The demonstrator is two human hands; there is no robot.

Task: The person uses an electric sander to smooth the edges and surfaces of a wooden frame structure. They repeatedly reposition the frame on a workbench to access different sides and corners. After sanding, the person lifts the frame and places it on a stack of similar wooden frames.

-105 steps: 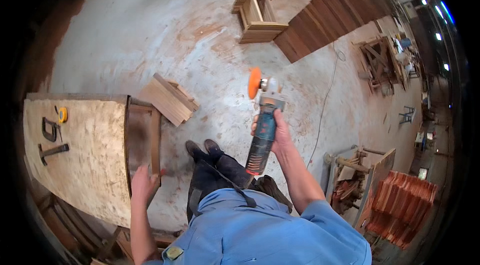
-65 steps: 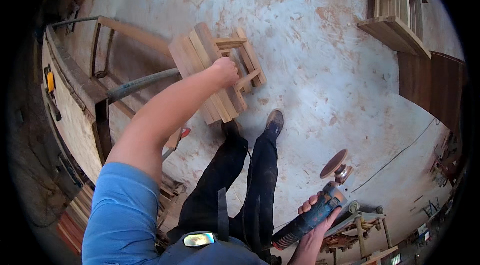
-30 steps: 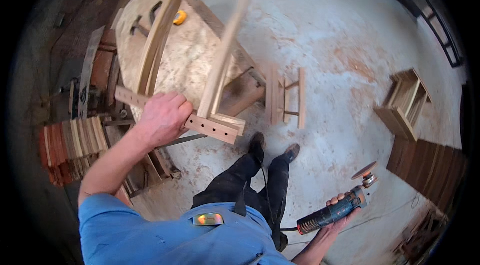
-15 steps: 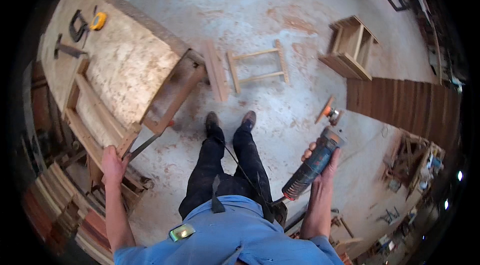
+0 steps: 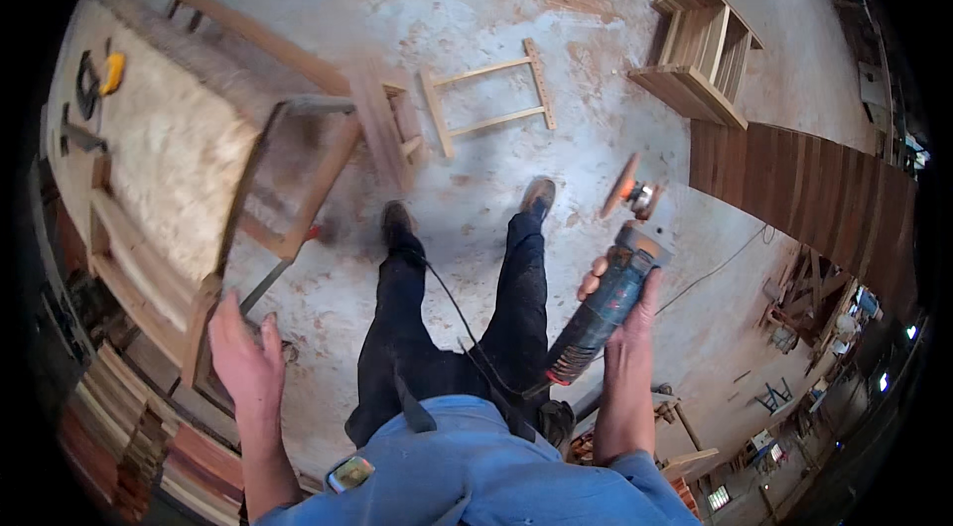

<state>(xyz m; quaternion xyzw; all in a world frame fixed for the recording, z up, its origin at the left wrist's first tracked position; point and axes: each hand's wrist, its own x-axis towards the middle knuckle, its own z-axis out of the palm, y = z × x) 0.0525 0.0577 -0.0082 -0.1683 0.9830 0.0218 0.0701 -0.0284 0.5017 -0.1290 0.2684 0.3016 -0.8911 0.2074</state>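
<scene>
- Head view: pale wooden ladder-shaped frame (image 5: pixel 141 298), along near edge of scuffed pale-topped workbench (image 5: pixel 169 119); best seated flat, judged.
- Blue-and-black cylindrical angle grinder (image 5: pixel 596 323): in right hand (image 5: pixel 633 329), fingers wrapped round; orange disc (image 5: pixel 620 187) best pointed away from dark-trousered legs (image 5: pixel 516 298).
- Left hand (image 5: pixel 248 357): open, fingers extended beside frame's end; contact unclear.

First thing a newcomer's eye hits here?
Likely the dark blue grinder with its orange disc, gripped in the right hand right of centre. Next, perhaps, the open left hand, close to the end of a wooden frame at the near edge of the workbench. The yellow tape measure stands out on the workbench, upper left.
</scene>
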